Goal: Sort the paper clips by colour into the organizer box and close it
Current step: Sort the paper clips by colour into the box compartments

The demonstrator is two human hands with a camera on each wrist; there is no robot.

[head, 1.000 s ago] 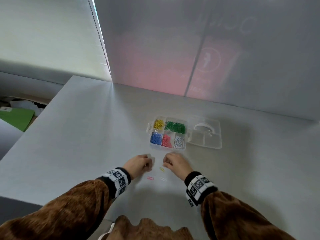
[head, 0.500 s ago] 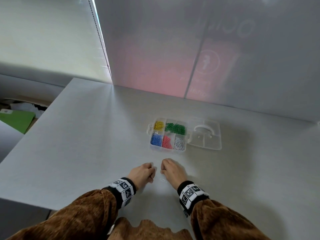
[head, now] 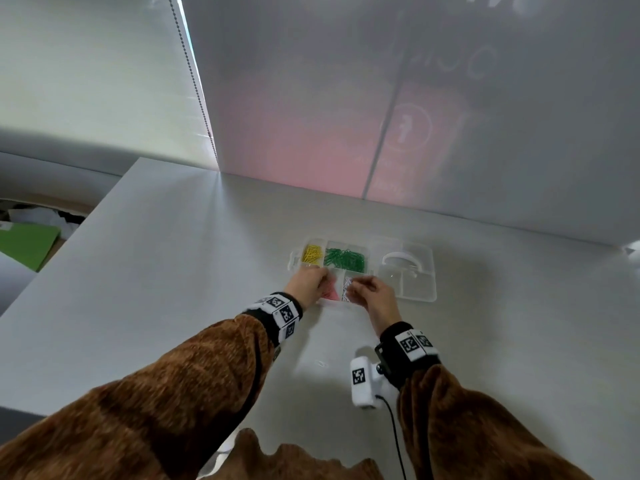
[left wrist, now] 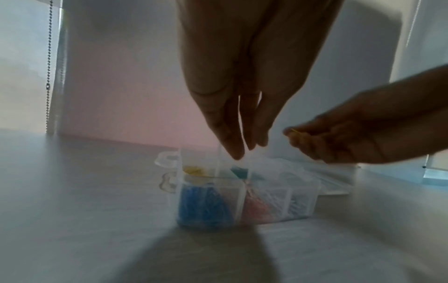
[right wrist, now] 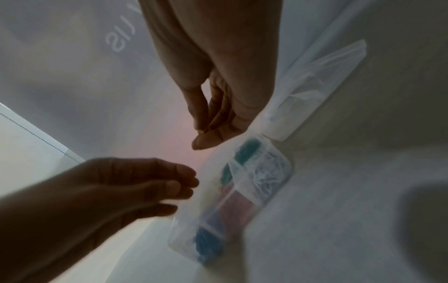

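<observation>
— While my hands hovered over the organizer box [head: 363,271] on the worktop [head: 173,271], what mattered?
— Matching colours. My right hand [left wrist: 349,141] pinched a yellow clip [left wrist: 296,131]; only the left wrist view showed it. My left hand's [head: 306,284] loose fingers perhaps held nothing.
</observation>
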